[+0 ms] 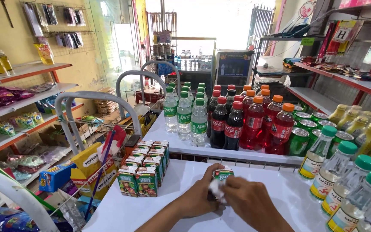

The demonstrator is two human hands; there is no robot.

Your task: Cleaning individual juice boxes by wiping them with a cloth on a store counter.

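Note:
A small green and red drink carton (223,174) stands upright on the white counter (121,210) in front of me. My left hand (197,195) wraps around its left side and holds it. My right hand (247,197) presses a crumpled white cloth (215,189) against the carton's front. To the left, several identical cartons (144,167) stand in neat rows on the same counter.
Clear green-capped soda bottles (184,114), dark cola bottles (226,122) and red and orange soda bottles (267,122) stand behind, with green cans (305,129). Green-capped clear bottles (344,180) crowd the right edge. A wire rack with snack boxes (92,165) sits left; shelves line both walls.

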